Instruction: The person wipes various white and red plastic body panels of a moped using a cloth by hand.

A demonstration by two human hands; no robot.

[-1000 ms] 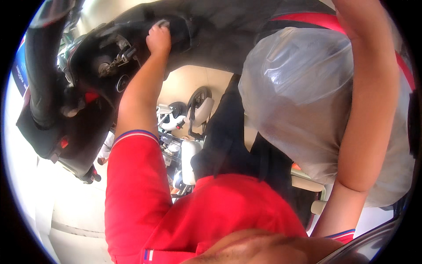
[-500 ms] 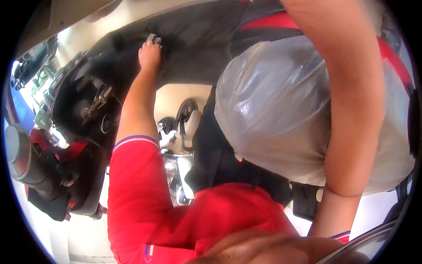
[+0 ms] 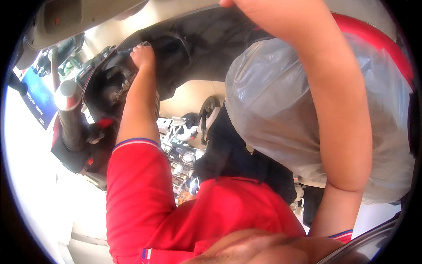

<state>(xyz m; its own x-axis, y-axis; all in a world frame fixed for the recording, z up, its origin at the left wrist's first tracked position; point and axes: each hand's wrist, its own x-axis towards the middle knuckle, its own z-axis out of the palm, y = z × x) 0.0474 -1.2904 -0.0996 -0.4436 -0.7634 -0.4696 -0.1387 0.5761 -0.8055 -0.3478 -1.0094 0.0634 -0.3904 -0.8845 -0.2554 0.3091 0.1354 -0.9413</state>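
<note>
My left hand (image 3: 143,56) reaches out to the black plastic panel (image 3: 206,39) of a scooter, its fingers closed around a small crumpled grey cloth (image 3: 145,43). Only a bit of the cloth shows past the fingers, and it is against or very close to the panel. My right arm bends up across the right side. Just an edge of my right hand (image 3: 227,2) appears at the top, so its fingers and anything in them are hidden. Beneath that arm is a seat wrapped in cloudy clear plastic (image 3: 272,97).
Red bodywork (image 3: 373,39) curves along the seat's far side. At left stands a dark handlebar with a grey grip (image 3: 70,99). Below the panel, a white scooter with a black wheel (image 3: 209,114) and a wire basket (image 3: 182,154) is on the floor. A blue poster (image 3: 39,101) is at far left.
My left hand has moved leftward along the panel with the cloth. My right arm has swung left, bringing an edge of the hand in at the top. The whole view has shifted.
</note>
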